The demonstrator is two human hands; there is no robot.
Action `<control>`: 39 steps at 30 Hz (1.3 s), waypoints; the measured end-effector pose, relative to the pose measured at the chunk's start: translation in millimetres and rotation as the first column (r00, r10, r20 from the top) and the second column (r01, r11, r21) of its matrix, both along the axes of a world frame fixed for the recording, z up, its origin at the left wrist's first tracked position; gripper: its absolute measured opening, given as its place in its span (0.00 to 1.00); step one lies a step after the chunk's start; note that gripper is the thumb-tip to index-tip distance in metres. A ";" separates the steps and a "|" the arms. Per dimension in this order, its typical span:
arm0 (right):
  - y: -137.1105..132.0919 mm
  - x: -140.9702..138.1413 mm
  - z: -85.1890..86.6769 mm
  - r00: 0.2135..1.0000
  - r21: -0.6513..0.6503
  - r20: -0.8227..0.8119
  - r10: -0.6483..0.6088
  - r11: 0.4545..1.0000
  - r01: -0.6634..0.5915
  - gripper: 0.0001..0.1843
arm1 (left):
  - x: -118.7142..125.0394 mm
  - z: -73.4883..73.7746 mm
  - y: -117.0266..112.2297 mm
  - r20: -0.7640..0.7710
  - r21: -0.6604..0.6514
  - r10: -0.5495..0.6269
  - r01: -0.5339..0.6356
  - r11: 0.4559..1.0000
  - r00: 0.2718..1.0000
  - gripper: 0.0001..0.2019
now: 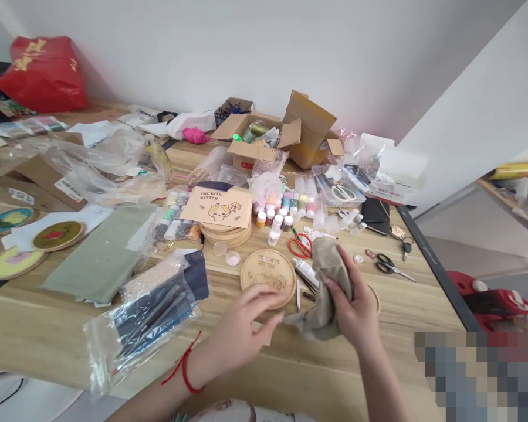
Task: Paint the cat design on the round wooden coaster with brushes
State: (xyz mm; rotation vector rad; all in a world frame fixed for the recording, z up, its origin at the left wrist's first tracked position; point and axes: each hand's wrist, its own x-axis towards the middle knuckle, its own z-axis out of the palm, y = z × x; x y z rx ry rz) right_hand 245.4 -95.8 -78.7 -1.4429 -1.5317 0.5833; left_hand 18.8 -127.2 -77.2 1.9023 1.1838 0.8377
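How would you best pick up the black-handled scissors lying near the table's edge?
Grip the black finger loops of the scissors from above, coming from the side of the grey cloth. They lie flat on the table, loops toward the cloth and pointed blades running off to the right, so your hands stay clear of the tips.

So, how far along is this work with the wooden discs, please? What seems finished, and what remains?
Done: three wooden discs at the table's far left already carry colour. In hand: the right hand grips a grey cloth, with the open left hand beside it. Remaining: the engraved wooden disc under the hands still looks bare, and small paint jars stand behind it.
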 end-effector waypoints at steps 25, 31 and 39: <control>59.1 -105.0 -27.5 0.113 -0.541 0.812 0.572 0.812 -0.220 0.31 | -32.3 -82.0 15.9 -0.487 0.200 0.438 -0.392 0.898 0.756 0.16; 61.7 -123.6 -28.6 0.156 -0.582 0.775 0.613 0.787 -0.206 0.28 | -32.8 -84.4 16.5 -0.481 0.192 0.440 -0.398 0.897 0.758 0.15; 58.2 -117.1 -32.8 0.198 -0.575 0.770 0.607 0.794 -0.198 0.31 | -32.2 -84.6 16.3 -0.481 0.193 0.448 -0.407 0.893 0.754 0.14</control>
